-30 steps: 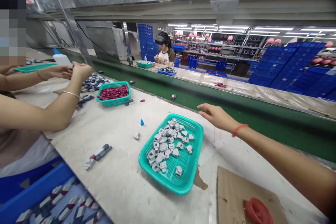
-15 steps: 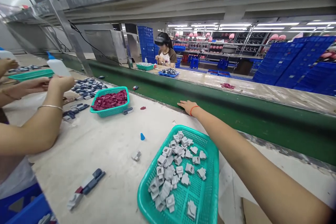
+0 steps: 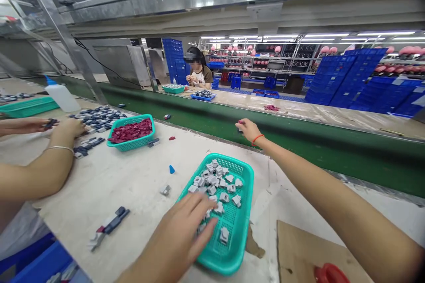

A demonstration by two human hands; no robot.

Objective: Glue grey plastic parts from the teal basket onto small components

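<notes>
- The left hand [image 3: 186, 234] lies flat in the teal basket [image 3: 244, 212], near the front edge of the table [image 3: 133, 185]. Its fingers are spread out and rest on the small grey parts [image 3: 217, 181]. It does not grip any of them.
- The grey parts lie in a heap, mostly in the far half of the basket. One lies alone near the basket's near end.
- The right hand [image 3: 247, 129] is stretched far out to the back edge of the table, right at the green belt [image 3: 299, 141]. Its fingers pinch a small dark and red piece [image 3: 239, 124]. The piece is too small to tell what it is.
- A red band sits on the right wrist.
- A small blue cone [image 3: 171, 169] stands on the table just left of the teal basket. A lone grey part [image 3: 165, 190] lies near it.
- A long grey and dark piece [image 3: 108, 227] lies near the front left corner of the table.
- A second teal basket [image 3: 131, 143] with dark red parts [image 3: 131, 130] sits further back on the left.
- Another person's hands [image 3: 68, 127] are at the left edge of the table, close to a pile of dark pieces [image 3: 96, 117]. A white bottle [image 3: 61, 96] stands behind them.
- A brown card [image 3: 299, 247] lies at the front right corner.
</notes>
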